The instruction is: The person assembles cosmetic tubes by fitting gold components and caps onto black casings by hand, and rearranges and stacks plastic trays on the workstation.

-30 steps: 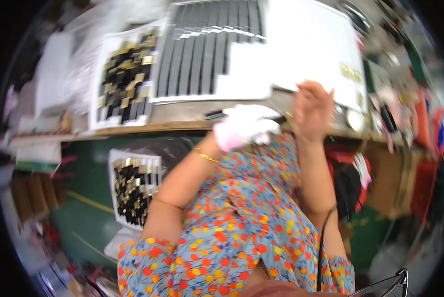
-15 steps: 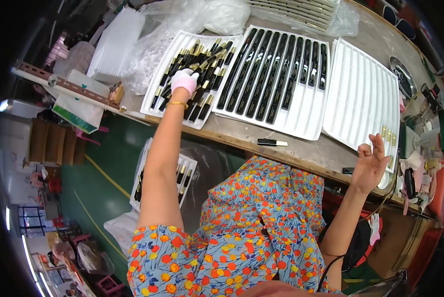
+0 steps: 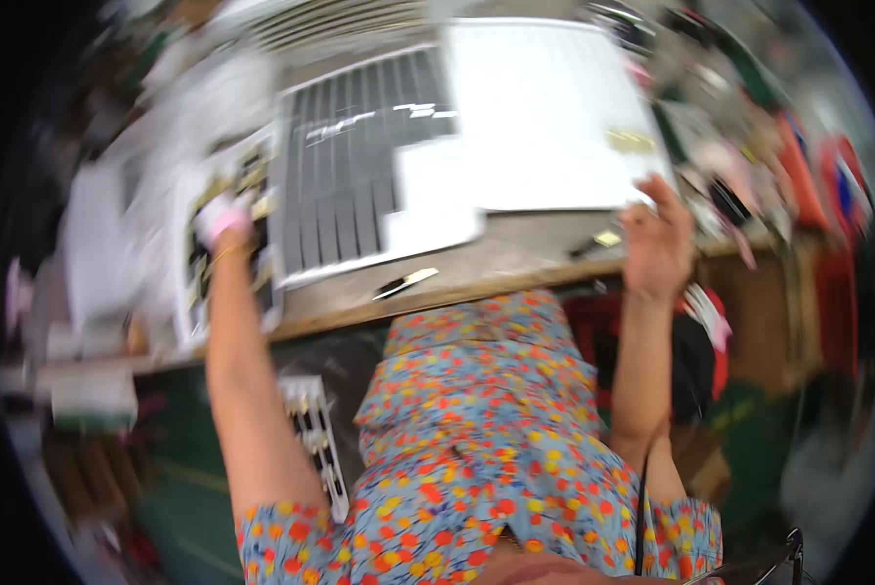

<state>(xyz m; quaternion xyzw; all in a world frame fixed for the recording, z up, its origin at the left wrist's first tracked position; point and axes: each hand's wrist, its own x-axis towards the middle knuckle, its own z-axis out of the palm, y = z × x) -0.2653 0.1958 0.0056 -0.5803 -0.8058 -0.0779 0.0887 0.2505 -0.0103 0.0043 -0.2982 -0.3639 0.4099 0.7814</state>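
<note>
My left hand (image 3: pixel 225 220), in a white and pink glove, is over the left tray (image 3: pixel 186 292) of jumbled black and gold tubes. Motion blur hides its fingers and anything in them. Bare and raised near the table's front edge, my right hand (image 3: pixel 658 242) has its fingers apart and nothing in it. A black tube with a pale end (image 3: pixel 405 284) lies on the table between my hands. Another dark tube (image 3: pixel 594 244) lies just left of my right hand. The middle tray (image 3: pixel 345 166) holds rows of black tubes.
Right of the middle tray lies a white tray (image 3: pixel 545 117) with a few gold pieces (image 3: pixel 630 140) at its right side. Clear plastic wrap (image 3: pixel 203 107) is at the back left. Below the table edge stands a smaller tray of tubes (image 3: pixel 316 434).
Between the two earlier frames, my left hand went from the table's middle to the left tray, where it still is. The view has swung since, and two tubes now show on the table front.
</note>
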